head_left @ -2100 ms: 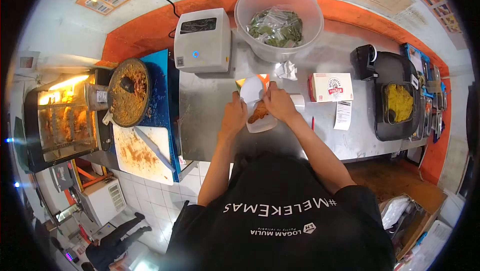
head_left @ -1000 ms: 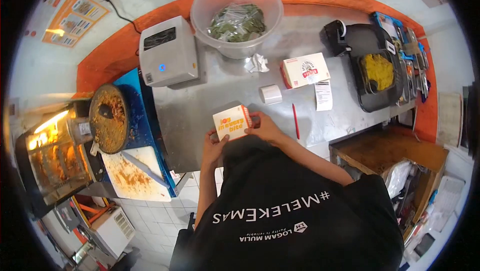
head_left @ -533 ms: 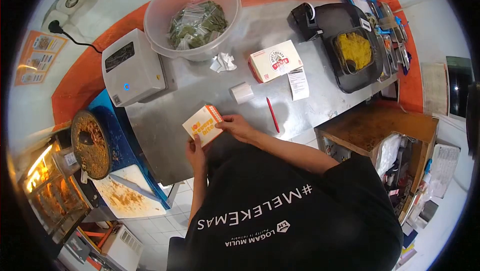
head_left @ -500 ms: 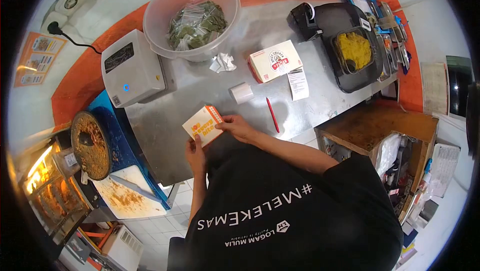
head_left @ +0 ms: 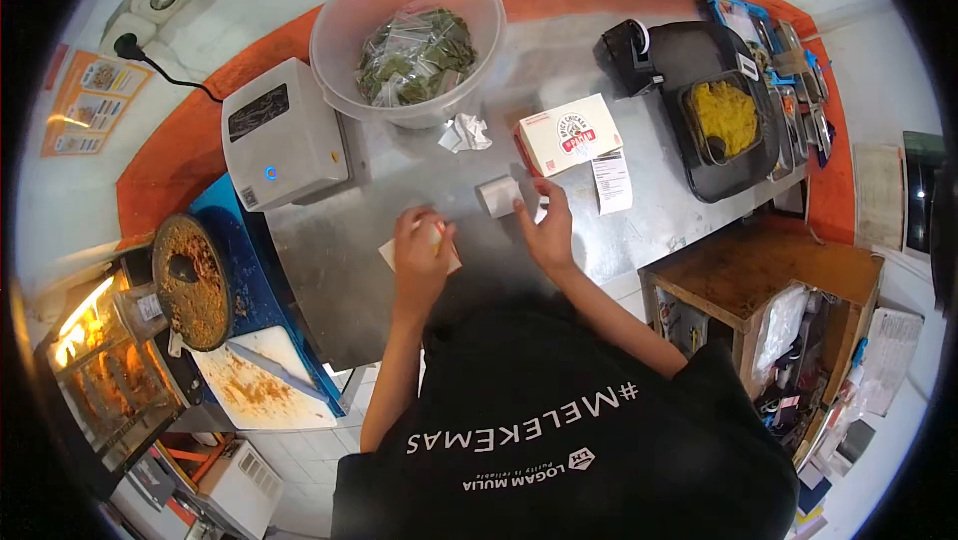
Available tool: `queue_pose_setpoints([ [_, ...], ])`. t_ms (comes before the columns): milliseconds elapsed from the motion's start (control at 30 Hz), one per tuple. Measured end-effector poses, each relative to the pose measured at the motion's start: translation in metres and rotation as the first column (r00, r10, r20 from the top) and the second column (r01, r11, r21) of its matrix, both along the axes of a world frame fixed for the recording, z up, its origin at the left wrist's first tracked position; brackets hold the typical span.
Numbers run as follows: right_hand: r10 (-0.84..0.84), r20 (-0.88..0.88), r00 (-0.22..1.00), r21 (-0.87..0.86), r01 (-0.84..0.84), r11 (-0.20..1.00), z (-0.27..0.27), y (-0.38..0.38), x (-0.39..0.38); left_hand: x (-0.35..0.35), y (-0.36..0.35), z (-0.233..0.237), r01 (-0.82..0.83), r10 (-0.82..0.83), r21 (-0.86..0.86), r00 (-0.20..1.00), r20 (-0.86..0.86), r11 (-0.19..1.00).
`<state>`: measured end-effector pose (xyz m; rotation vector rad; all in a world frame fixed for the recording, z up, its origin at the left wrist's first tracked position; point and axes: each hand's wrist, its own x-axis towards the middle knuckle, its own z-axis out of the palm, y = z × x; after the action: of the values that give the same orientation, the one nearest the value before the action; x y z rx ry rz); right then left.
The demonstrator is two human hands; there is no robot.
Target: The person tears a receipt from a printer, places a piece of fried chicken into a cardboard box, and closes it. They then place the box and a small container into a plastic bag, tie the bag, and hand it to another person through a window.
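Observation:
My left hand is closed over a small white and yellow box, covering most of it. A bit of red shows between the fingers. To the right, my right hand is open, thumb and fingers apart, with its thumb close to a white paper roll. Behind it lies a larger cream and red box, with a printed receipt at its front right corner. Crumpled paper rests beyond the roll.
A large clear tub of bagged leaves stands at the back, beside a white label printer. Farther right are a black tape dispenser and a yellow-filled container on a black lid. A pan and cutting board are left.
My right hand has let go of the small box and moved right, toward the paper roll. My left hand has come over the box's top. The red pen no longer shows on the table.

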<state>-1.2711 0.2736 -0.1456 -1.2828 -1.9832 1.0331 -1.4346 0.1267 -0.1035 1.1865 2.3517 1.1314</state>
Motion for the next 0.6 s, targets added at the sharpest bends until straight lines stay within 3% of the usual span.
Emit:
queue_pose_setpoints([
  [33,-0.009,-0.018,1.000,0.090,0.011,0.996,-0.013,0.008,-0.001,0.001,0.020,-0.009,0.078,-0.079,0.051,0.997,0.026,0.996],
  [67,-0.018,-0.056,0.998,-0.222,0.005,0.975,-0.019,0.011,-0.002,0.001,0.041,-0.010,0.155,-0.158,0.061,0.986,0.049,0.986],
  [167,-0.030,-0.240,0.970,-0.631,-0.132,0.764,-0.045,0.019,0.002,-0.002,0.075,-0.013,0.343,-0.345,0.041,0.936,0.067,0.938],
  [267,0.075,-0.341,0.937,-0.618,-0.284,0.733,0.003,0.017,-0.001,-0.008,0.082,-0.007,0.406,-0.401,-0.001,0.904,0.145,0.914],
  [600,0.288,-0.421,0.860,-0.568,-0.498,0.656,0.016,0.018,-0.010,-0.027,0.057,-0.008,0.303,-0.334,0.140,0.850,0.407,0.943],
])
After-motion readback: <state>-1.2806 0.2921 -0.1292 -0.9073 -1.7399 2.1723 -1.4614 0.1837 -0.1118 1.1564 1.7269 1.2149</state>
